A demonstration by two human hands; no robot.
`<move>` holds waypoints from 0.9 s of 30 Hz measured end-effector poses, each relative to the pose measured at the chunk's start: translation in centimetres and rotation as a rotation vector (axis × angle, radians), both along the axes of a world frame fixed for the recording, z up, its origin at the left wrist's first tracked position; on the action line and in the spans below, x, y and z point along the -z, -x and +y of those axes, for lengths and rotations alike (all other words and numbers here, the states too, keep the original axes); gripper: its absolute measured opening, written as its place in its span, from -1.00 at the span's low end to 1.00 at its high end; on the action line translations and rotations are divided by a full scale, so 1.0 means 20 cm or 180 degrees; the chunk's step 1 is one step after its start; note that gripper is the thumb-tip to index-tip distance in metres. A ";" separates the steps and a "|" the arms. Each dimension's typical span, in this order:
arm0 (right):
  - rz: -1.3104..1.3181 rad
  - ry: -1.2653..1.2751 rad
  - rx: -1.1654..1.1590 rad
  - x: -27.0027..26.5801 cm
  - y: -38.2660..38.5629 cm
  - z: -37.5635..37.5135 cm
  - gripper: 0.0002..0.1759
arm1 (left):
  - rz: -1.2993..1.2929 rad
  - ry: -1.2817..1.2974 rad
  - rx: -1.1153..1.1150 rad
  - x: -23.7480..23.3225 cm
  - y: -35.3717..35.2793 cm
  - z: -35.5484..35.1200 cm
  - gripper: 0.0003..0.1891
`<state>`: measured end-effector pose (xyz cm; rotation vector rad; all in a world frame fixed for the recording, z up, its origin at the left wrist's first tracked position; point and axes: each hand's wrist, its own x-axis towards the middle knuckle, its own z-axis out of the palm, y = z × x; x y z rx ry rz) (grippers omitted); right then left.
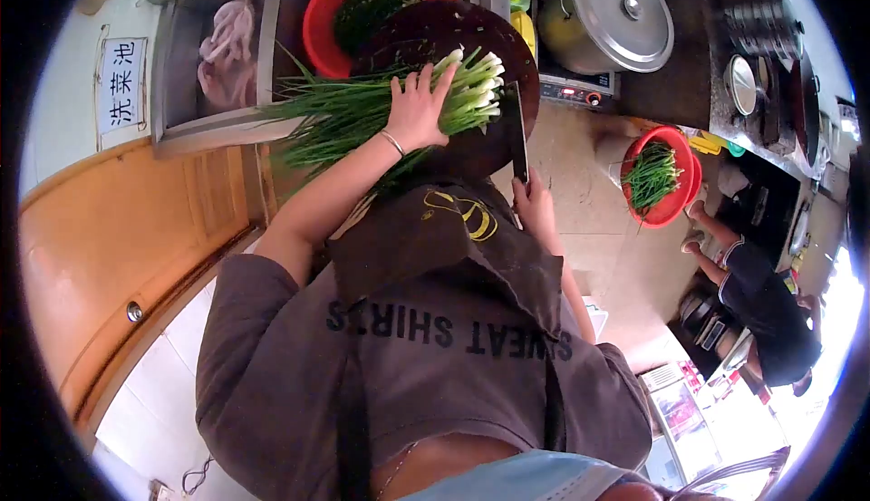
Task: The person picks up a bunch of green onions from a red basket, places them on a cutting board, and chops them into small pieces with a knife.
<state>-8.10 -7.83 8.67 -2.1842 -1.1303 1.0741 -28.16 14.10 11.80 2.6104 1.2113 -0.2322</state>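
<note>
A large bunch of scallions (pixel 340 107) lies across a round dark chopping board (pixel 453 30), white ends to the right and green tops hanging over the left edge. My left hand (pixel 419 107) grips the bunch from above near its white ends, fingers spread over the stalks. In my right hand (pixel 535 204) is the handle of a kitchen knife (pixel 519 134). Its blade stands beside the white ends, at the board's right side. A red basin (pixel 323 25) with chopped greens (pixel 367 10) sits behind the board, partly covered by it.
Pale raw meat (pixel 227 57) lies in the steel sink at left. A lidded pot (pixel 625 12) stands on a cooker (pixel 573 91) at the back right. More scallions (pixel 651 178) fill a red basin (pixel 693 179) on the right. Another person (pixel 770 311) is at far right.
</note>
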 end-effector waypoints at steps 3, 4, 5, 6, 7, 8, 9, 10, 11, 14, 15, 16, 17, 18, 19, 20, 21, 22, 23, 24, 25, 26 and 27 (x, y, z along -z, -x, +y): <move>0.0044 -0.0151 0.0115 0.06 -0.04 0.03 -0.63 | -0.0187 -0.0069 -0.0222 0.00 0.01 0.01 0.43; -0.0006 -0.0099 0.0180 -0.01 -0.04 0.08 -0.70 | -0.0273 0.0032 -0.0362 0.01 0.02 0.02 0.42; -0.0055 -0.0042 0.0242 -0.06 -0.04 0.12 -0.74 | -0.0357 0.0138 -0.0504 0.02 0.02 0.03 0.41; -0.0150 -0.0023 0.0088 -0.07 -0.06 0.16 -0.77 | -0.0214 0.0262 -0.0634 0.01 0.02 0.05 0.39; -0.0162 -0.0008 0.0070 -0.08 -0.07 0.18 -0.77 | -0.0226 0.0279 -0.0651 0.02 0.02 0.05 0.39; -0.0254 -0.0165 0.0015 -0.10 -0.08 0.21 -0.77 | -0.0225 0.0166 -0.0697 0.03 0.02 0.05 0.39; -0.0341 -0.0334 -0.0035 -0.13 -0.09 0.25 -0.76 | -0.0222 0.0040 -0.0738 0.03 0.02 0.05 0.39; -0.0379 -0.0412 -0.0059 -0.15 -0.09 0.28 -0.73 | -0.0140 0.0086 -0.0747 0.02 0.02 0.05 0.41; -0.0379 -0.0423 -0.0080 -0.16 -0.10 0.31 -0.73 | -0.0143 0.0076 -0.0768 0.00 0.02 0.05 0.41; -0.0442 -0.0481 -0.0156 -0.15 -0.12 0.37 -0.69 | 0.0042 0.0003 -0.0714 -0.02 0.04 0.07 0.40; -0.0505 -0.0505 -0.0199 -0.14 -0.13 0.38 -0.69 | -0.0127 0.0139 -0.0706 -0.02 0.05 0.09 0.39; -0.0571 -0.0531 -0.0240 -0.12 -0.13 0.39 -0.68 | -0.0301 0.0272 -0.0694 -0.01 0.07 0.12 0.39; -0.0565 -0.0544 -0.0263 -0.11 -0.13 0.40 -0.68 | -0.0740 0.0100 -0.0717 0.01 0.09 0.16 0.32; -0.0532 -0.0580 -0.0236 -0.11 -0.12 0.40 -0.75 | -0.0972 -0.0177 -0.0856 0.05 0.12 0.23 0.28; -0.0501 -0.0609 -0.0214 -0.11 -0.12 0.40 -0.79 | -0.1203 -0.0450 -0.1000 0.09 0.16 0.29 0.24; -0.0500 -0.0618 -0.0240 -0.09 -0.11 0.39 -0.79 | -0.0944 -0.0594 -0.1190 0.13 0.20 0.34 0.13; -0.0508 -0.0600 -0.0253 -0.08 -0.10 0.38 -0.79 | -0.0697 -0.0474 -0.1362 0.14 0.22 0.35 0.10; -0.0520 -0.0592 -0.0264 -0.08 -0.10 0.38 -0.79 | -0.0643 0.0021 -0.1267 0.14 0.25 0.34 0.10; -0.0522 -0.0612 -0.0274 -0.07 -0.11 0.38 -0.79 | -0.0585 0.0510 -0.1150 0.15 0.27 0.34 0.10; -0.0463 -0.0476 -0.0278 -0.09 -0.10 0.38 -0.78 | -0.0273 0.0580 -0.0978 0.02 0.25 0.30 0.12; -0.0405 -0.0332 -0.0277 -0.10 -0.09 0.37 -0.74 | -0.0273 0.0581 -0.0976 -0.06 0.23 0.31 0.12; -0.0405 -0.0331 -0.0269 -0.09 -0.10 0.37 -0.74 | -0.0013 0.1022 -0.1073 -0.12 0.22 0.31 0.10; -0.0333 -0.0389 -0.0237 -0.07 -0.10 0.37 -0.75 | 0.0255 0.1467 -0.1162 -0.15 0.21 0.32 0.07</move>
